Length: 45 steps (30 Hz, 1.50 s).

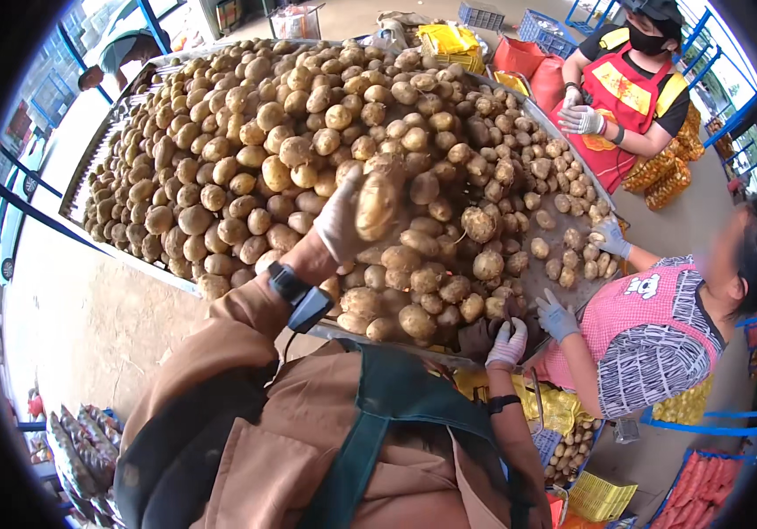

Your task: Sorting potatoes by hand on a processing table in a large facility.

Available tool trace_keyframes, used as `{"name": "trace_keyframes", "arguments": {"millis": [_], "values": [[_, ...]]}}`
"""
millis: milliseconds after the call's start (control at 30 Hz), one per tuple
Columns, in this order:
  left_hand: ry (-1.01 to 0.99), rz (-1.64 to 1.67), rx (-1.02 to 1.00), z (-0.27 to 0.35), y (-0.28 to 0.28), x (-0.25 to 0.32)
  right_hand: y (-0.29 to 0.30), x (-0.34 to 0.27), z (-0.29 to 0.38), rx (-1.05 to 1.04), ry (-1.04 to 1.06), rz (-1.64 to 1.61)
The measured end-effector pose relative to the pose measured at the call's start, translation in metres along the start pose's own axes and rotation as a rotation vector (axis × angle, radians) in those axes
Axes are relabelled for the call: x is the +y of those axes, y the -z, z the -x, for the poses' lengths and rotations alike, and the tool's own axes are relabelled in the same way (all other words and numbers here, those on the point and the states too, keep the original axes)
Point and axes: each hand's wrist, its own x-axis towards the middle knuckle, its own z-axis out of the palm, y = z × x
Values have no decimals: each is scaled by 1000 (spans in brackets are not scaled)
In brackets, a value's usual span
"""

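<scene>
A heap of potatoes (220, 168) covers the large metal-edged sorting table before me. My left hand (340, 221), in a white work glove, grips a large, pale brown potato (376, 206) above the heap. That potato is slightly blurred. At the near edge of the table, my right hand (508, 344) wears a striped white glove, with its fingers closed on a piece of dark brown cloth (479, 339). Part of the cloth is hidden by the hand. Larger potatoes (417, 321) lie just left of it.
At the right, a co-worker in a pink checked apron (659, 297) reaches over small potatoes (567, 258). Another in a red apron (616, 109) stands at the far right side. Below the table edge are a crate of potatoes (571, 453) and a yellow crate (600, 496).
</scene>
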Motion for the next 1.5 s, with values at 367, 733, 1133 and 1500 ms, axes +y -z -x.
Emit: {"name": "trace_keyframes", "arguments": {"millis": [367,733,1133,1500], "values": [[432,149,10,-53,-13,-107,66,-178,-69,2,-144,-660],[-89,-1259,-413,-68,-24,-120,5,-245,-48,-254,816,247],[535,262,-204,-63,8,-86,-3,-81,-66,-209,324,299],[274,280,-181,10,39,-87,-14,-36,-18,-150,243,252]]}}
